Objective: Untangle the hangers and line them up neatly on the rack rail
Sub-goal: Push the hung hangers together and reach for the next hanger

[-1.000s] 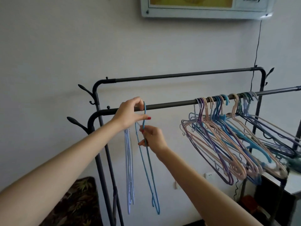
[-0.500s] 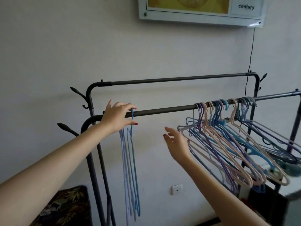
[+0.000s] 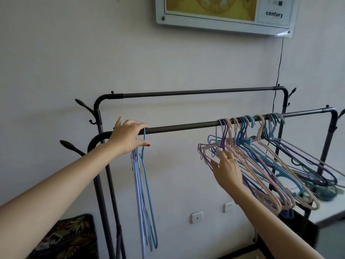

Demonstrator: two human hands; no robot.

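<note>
Few hangers (image 3: 144, 184) hung sorted at the rail's (image 3: 186, 126) left end under my left hand (image 3: 127, 139), fingers loosely curled; my right hand (image 3: 226, 170), fingers straight, touched the remaining tangle (image 3: 261, 165).

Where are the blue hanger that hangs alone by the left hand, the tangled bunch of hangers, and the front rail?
blue hanger (image 3: 147, 182): head view, on its long side wire.
tangled bunch of hangers (image 3: 261, 165): head view, on crossed arms mid-bunch.
front rail (image 3: 183, 127): head view, on the bare stretch between the hands.
</note>
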